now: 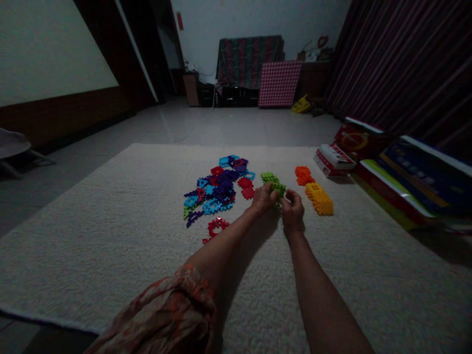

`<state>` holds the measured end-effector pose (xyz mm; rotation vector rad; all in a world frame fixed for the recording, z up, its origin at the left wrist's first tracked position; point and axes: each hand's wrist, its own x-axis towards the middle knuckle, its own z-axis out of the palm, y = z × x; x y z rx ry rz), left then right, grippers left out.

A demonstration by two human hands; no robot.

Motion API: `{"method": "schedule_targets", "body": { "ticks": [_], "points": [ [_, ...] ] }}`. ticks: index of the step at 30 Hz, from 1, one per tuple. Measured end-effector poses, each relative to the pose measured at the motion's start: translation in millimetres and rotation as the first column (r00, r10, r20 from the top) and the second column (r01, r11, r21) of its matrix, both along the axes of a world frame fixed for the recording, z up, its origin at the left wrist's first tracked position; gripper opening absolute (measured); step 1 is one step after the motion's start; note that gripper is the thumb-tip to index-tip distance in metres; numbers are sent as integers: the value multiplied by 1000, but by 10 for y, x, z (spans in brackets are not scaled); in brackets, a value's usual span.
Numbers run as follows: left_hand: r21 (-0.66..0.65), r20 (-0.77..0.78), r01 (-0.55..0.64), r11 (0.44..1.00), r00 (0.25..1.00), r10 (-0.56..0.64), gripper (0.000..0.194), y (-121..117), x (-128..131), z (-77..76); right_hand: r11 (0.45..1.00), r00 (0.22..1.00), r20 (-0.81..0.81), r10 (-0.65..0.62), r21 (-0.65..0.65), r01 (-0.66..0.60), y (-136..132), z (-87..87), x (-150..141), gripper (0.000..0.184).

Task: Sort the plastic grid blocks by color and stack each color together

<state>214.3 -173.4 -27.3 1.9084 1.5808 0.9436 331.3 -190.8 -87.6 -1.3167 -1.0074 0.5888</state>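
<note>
My left hand (pixel 263 198) is closed on the near left side of a row of green interlocking plastic pieces (pixel 269 177). At their right edge, my right hand (pixel 294 210) has its fingers curled and pinched against the green pieces. The fingers partly hide what lies between the two hands. Left of my left hand are a few red pieces (pixel 246 184) and a mixed heap of blue, purple and red toothed pieces (pixel 223 187). Right of my right hand lie a yellow row (pixel 320 199) and an orange stack (pixel 303 175).
A pale quilted mat (pixel 129 236) lies under everything. A red ring-shaped piece (pixel 217 226) rests beside my left forearm. On the right stand a small red-and-white box (pixel 335 160) and a large blue box (pixel 427 172). Farther back is a cloth-covered cabinet (pixel 250 61).
</note>
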Motion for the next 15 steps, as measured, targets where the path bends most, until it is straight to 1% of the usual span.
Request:
{"method": "schedule_targets", "body": {
  "ticks": [3,5,8,11,13,15],
  "points": [
    [26,-61,11,1000,998,-9,37,31,82,-50,998,990,142,5,-59,4,-71,47,-19,56],
    [40,-107,2,999,994,2,37,43,95,-72,996,971,240,-14,-79,33,-90,59,-29,57],
    [49,-135,-7,999,991,13,41,69,70,-111,998,940,340,-36,-44,54,-75,29,-36,61],
    [37,-100,-3,999,995,7,41,106,20,-181,1000,915,404,19,9,-24,-39,-40,-46,66],
    [17,-70,-6,1000,998,7,38,131,-15,-237,995,876,479,54,50,-89,-21,-83,-61,68],
    [8,-55,-7,1000,998,7,37,146,-48,-283,986,821,565,78,78,-147,-12,-113,-81,67]
  ]
}}
